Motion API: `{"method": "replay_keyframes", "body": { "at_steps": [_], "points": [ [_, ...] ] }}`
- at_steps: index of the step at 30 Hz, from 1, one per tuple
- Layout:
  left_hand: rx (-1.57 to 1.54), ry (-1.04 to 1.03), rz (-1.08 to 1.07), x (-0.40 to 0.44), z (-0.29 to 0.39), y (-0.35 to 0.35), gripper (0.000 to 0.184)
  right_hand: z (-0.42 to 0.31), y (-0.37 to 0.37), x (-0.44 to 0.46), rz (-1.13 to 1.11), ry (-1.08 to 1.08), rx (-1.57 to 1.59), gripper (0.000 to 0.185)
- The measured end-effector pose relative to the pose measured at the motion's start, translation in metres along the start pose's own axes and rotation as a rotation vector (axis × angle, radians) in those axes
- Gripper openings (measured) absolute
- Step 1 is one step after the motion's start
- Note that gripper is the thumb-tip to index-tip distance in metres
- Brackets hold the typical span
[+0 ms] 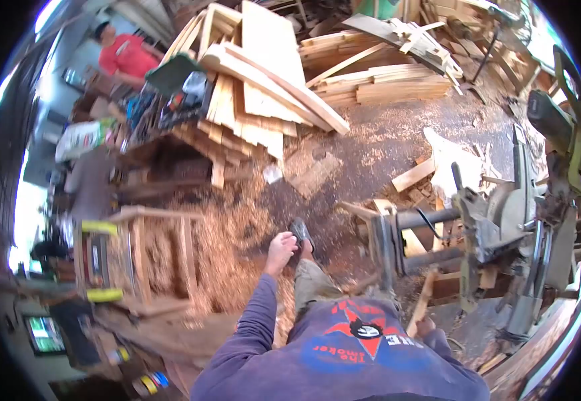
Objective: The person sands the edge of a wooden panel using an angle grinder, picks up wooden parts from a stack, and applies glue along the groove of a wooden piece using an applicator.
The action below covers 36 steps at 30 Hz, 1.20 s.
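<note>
My left hand (pixel 281 252) is held out in front of my body above the floor, its fingers loosely curled inward. Nothing shows between them. Below it, one of my shoes (pixel 299 229) stands among wood shavings (pixel 237 224). Down at my right side, my right hand (pixel 425 327) is mostly hidden by my sleeve and shirt. It lies close to the lower end of a narrow wooden strip (pixel 423 302). Whether it grips that strip, I cannot tell. A miter saw (pixel 497 220) stands to the right of that hand.
Stacked boards (pixel 384 83) and leaning planks (pixel 270 87) rise ahead. A wooden stand (pixel 140 257) holding a machine with yellow parts is at left. Offcuts (pixel 414 174) lie near the saw. Another person in a red shirt (pixel 129 57) is at the far left.
</note>
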<state>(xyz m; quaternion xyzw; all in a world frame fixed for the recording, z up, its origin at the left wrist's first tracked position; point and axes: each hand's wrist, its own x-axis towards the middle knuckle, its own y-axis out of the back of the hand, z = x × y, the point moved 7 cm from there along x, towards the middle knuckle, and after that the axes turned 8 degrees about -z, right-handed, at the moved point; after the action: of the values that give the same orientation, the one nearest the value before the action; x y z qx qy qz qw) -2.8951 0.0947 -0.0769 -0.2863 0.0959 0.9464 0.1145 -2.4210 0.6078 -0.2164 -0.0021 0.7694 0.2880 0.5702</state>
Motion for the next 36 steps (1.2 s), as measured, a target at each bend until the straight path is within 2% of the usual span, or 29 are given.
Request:
{"method": "replay_keyframes", "body": {
  "at_steps": [1,3,5,6,7,8,10,11,13,15,16,18,19,21,22,23,25,27,29,31,33,35,36],
  "points": [
    [0.030,-0.043,0.024,0.038,0.031,0.029,0.051,0.009,-0.016,0.006,-0.027,-0.099,0.008,0.054],
    [-0.014,-0.190,-0.013,0.137,0.085,0.094,0.047,-0.031,-0.029,-0.026,0.004,-0.180,-0.049,0.051],
    [0.088,-0.281,0.132,0.221,0.173,0.148,0.034,-0.081,-0.060,-0.048,-0.080,-0.227,-0.051,0.050],
    [0.048,-0.344,0.037,0.281,0.198,0.180,0.025,-0.105,-0.074,-0.065,-0.102,-0.259,-0.040,0.050],
    [0.173,-0.369,0.104,0.320,0.237,0.207,0.023,-0.132,-0.090,-0.079,-0.115,-0.283,-0.018,0.050],
    [0.291,-0.442,0.112,0.355,0.275,0.235,0.032,-0.161,-0.105,-0.090,-0.120,-0.296,0.021,0.050],
    [0.299,-0.456,0.218,0.399,0.366,0.266,0.060,-0.234,-0.123,-0.092,-0.117,-0.302,0.107,0.050],
    [0.257,-0.527,0.234,0.417,0.408,0.277,0.070,-0.266,-0.128,-0.088,-0.110,-0.292,0.145,0.050],
    [0.441,-0.594,0.395,0.464,0.471,0.314,0.077,-0.328,-0.135,-0.071,-0.086,-0.269,0.227,0.050],
    [0.413,-0.580,0.434,0.561,0.499,0.368,0.089,-0.384,-0.134,-0.052,-0.068,-0.237,0.286,0.050],
    [0.412,-0.578,0.444,0.571,0.519,0.372,0.089,-0.408,-0.133,-0.044,-0.059,-0.223,0.307,0.050],
    [0.452,-0.325,0.637,0.576,0.555,0.383,0.093,-0.449,-0.127,-0.028,-0.047,-0.201,0.344,0.050],
    [0.457,-0.324,0.638,0.584,0.572,0.383,0.093,-0.466,-0.124,-0.021,-0.041,-0.191,0.359,0.050],
    [0.703,-0.131,0.858,0.605,0.592,0.391,0.103,-0.493,-0.116,-0.010,-0.028,-0.184,0.378,0.050],
    [0.788,-0.142,0.848,0.624,0.603,0.394,0.111,-0.504,-0.111,-0.005,-0.025,-0.182,0.386,0.050],
    [0.871,-0.141,0.680,0.643,0.617,0.391,0.112,-0.513,-0.106,-0.004,-0.024,-0.183,0.395,0.050],
    [1.056,-0.330,0.647,0.678,0.641,0.378,0.112,-0.522,-0.094,0.001,-0.026,-0.187,0.396,0.050],
    [1.087,-0.466,0.561,0.704,0.657,0.360,0.108,-0.528,-0.094,0.006,-0.031,-0.200,0.408,0.050],
    [1.056,-0.472,0.275,0.693,0.684,0.330,0.100,-0.531,-0.084,0.013,-0.041,-0.211,0.407,0.050],
    [1.165,-0.501,0.283,0.690,0.704,0.320,0.102,-0.540,-0.072,0.020,-0.054,-0.226,0.425,0.050],
    [1.204,-0.468,0.198,0.729,0.724,0.327,0.108,-0.551,-0.061,0.030,-0.060,-0.250,0.437,0.050],
    [1.220,-0.316,0.302,0.756,0.739,0.342,0.112,-0.565,-0.052,0.036,-0.069,-0.275,0.462,0.050],
    [1.176,-0.317,0.293,0.764,0.738,0.345,0.112,-0.574,-0.048,0.039,-0.075,-0.285,0.469,0.050]
  ]
}}
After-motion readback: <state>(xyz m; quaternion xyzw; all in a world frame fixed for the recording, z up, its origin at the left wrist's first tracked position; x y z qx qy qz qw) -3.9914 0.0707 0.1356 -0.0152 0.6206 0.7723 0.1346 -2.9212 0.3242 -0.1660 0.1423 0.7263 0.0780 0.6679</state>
